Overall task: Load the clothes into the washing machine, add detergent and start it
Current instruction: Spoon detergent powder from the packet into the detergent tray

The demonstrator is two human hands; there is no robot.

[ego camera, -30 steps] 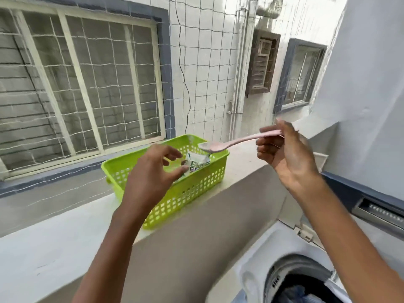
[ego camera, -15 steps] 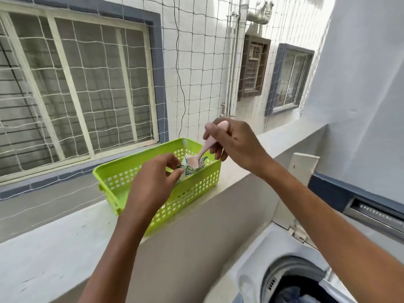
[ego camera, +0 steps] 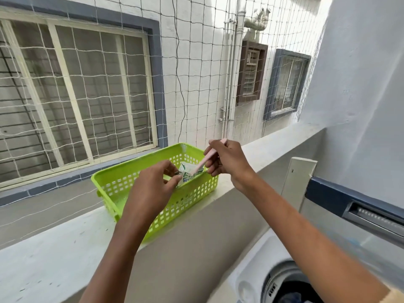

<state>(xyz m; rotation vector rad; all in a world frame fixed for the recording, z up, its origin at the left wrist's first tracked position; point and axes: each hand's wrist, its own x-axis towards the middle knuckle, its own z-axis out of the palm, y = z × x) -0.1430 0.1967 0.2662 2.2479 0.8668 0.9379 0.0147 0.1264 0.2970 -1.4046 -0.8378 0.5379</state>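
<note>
A lime green perforated basket (ego camera: 133, 182) stands on the white ledge. Inside it is a white and green detergent packet (ego camera: 189, 173). My left hand (ego camera: 153, 189) pinches the packet's edge at its opening. My right hand (ego camera: 227, 160) grips a pink plastic spoon (ego camera: 202, 164) by the handle, tilted steeply down so its bowl is hidden inside the packet. The white top-loading washing machine (ego camera: 251, 278) sits at the bottom right with its lid up; dark clothes (ego camera: 293, 297) show in the drum.
The ledge (ego camera: 54, 248) runs from lower left to upper right along a netted opening (ego camera: 196, 73). A raised white lid panel (ego camera: 298, 180) stands behind the machine. A blue-trimmed wall with a metal slot (ego camera: 371, 217) is at the right.
My right hand brought the spoon from level above the basket, tipped it down and pushed its bowl into the packet. My left hand stayed on the packet.
</note>
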